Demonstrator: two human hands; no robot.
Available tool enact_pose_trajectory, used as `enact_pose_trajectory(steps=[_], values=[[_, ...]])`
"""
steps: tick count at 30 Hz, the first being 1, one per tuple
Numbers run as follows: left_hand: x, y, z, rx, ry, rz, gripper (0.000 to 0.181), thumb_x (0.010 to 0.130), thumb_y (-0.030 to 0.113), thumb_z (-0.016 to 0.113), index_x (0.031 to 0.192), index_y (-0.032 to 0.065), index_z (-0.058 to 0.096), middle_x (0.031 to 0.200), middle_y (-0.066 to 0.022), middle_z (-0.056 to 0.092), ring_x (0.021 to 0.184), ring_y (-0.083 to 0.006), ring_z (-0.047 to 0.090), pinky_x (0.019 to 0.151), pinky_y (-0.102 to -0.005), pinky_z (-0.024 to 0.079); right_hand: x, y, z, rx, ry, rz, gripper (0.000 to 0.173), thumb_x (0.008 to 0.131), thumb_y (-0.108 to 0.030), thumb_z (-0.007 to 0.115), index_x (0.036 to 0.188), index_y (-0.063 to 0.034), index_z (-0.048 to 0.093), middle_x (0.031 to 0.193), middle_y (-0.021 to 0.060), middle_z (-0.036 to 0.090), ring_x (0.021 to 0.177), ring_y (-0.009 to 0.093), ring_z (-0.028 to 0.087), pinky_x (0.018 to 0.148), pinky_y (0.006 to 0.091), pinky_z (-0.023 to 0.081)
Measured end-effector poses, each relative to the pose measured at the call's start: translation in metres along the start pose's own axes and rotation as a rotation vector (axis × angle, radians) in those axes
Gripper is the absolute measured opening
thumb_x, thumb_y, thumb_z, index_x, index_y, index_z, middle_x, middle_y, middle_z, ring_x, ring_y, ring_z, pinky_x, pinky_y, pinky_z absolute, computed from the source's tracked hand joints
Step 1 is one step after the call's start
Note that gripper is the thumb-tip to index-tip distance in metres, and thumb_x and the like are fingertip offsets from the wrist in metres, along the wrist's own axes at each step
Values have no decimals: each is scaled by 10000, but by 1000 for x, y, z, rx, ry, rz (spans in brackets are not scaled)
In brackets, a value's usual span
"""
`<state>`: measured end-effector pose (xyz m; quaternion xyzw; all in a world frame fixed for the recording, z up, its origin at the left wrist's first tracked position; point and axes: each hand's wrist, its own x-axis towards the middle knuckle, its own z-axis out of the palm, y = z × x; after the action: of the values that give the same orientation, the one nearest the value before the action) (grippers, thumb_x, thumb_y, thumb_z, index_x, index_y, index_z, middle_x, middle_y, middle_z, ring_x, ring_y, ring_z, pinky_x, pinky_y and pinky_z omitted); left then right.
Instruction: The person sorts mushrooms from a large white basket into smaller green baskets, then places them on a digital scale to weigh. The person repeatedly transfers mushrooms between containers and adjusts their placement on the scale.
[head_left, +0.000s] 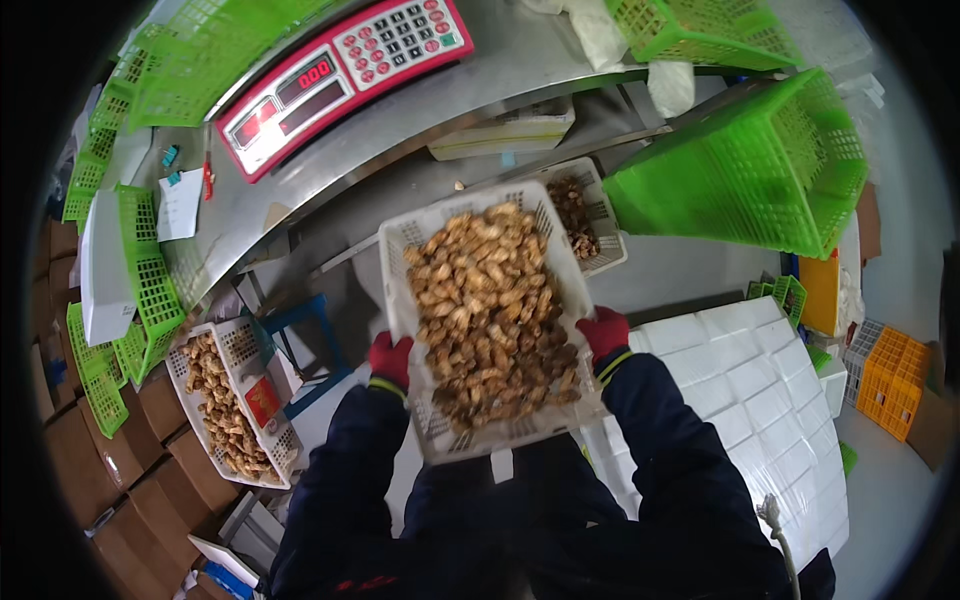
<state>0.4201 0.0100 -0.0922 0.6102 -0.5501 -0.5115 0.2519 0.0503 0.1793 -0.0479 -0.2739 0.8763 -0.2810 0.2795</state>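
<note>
A white plastic basket (491, 444), filled with brown mushrooms (487, 307), is held up in front of my body by both hands in red gloves. My left hand (391, 363) grips its left side, and my right hand (604, 334) grips its right side. The mushrooms are paler at the far end and darker near me. Beyond the basket's far right side, a smaller white basket (616, 247) holds darker brown pieces. Past the far edge, on the steel table, stands a red electronic scale (345, 79) with a lit display.
Green plastic baskets (720, 180) stand at the right and line the table's left. Another white basket of mushrooms (229, 412) sits at the lower left near cardboard boxes (161, 480). A blue frame (322, 330) lies left of my hands. White wrapped boxes (735, 405) are stacked at right.
</note>
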Motion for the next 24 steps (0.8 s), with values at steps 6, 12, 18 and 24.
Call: enact_pose_trajectory(steps=[6,12,18,24], values=[[35,-67,13,-72,-257,-83,341,695,100,687,1006,3,586,839,-93,635,713,-208,594,631,-344,484,7,21,53,164,182,-114,489,692,-233,693,1108,13,613,957,164,670,892,245,640,803,339,486],[80,-150,82,-134,-277,-30,343,677,87,691,988,-4,578,834,-122,652,719,-249,619,629,-355,496,88,78,105,-2,197,-297,544,702,-144,648,1220,-12,545,1107,146,634,1040,263,590,893,328,434],[38,-145,96,-561,-399,-146,368,770,70,645,1119,-2,553,1052,-119,603,951,-223,585,839,-329,465,76,139,84,-112,215,-286,587,688,-157,599,1260,-54,517,1198,187,571,1125,327,534,949,373,429],[-72,-162,8,-405,-547,-42,307,861,61,569,1159,6,520,987,-112,619,922,-214,603,821,-323,483,-24,133,116,-521,-212,-199,294,820,-224,488,1039,-91,632,1020,116,640,980,285,590,798,400,490]])
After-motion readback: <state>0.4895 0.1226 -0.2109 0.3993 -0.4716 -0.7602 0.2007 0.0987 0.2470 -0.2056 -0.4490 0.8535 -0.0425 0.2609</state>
